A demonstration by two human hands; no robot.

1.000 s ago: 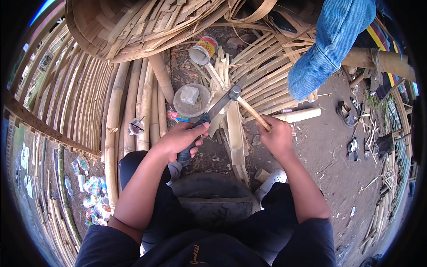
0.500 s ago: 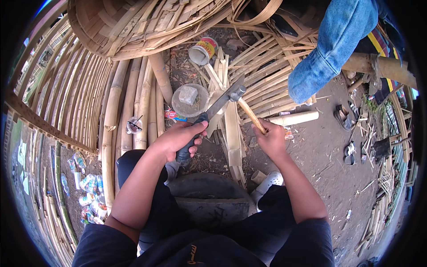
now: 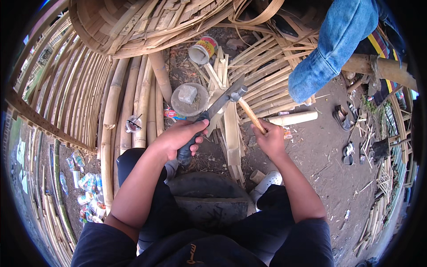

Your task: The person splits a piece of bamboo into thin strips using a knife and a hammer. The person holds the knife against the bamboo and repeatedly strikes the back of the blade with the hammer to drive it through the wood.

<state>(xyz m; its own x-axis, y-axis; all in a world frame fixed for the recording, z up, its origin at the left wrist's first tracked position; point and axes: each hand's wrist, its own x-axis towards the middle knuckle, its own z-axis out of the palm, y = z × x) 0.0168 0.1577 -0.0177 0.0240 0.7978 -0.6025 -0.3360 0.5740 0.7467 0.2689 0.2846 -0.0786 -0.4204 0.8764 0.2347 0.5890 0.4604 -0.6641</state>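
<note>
My left hand [image 3: 178,139] is closed around the black handle of a large knife [image 3: 218,106], its blade slanting up and away to the right. In my right hand [image 3: 270,139] is a hammer, gripped low on its wooden handle [image 3: 250,112]. The hammer head [image 3: 238,93] lies over the blade near its tip, seemingly touching it. Split bamboo pieces [image 3: 231,133] lie on the ground beneath the tools. Just left of the blade, a grey stone block [image 3: 187,94] rests on a round dish [image 3: 176,107].
Bamboo poles [image 3: 108,129] and a slatted bamboo panel [image 3: 66,89] line the left. Woven bamboo [image 3: 147,35] and a tin can [image 3: 198,55] stand ahead. A denim-clad leg [image 3: 327,58] reaches in at upper right. Sandals [image 3: 342,116] and plastic cups [image 3: 91,182] lie on the ground.
</note>
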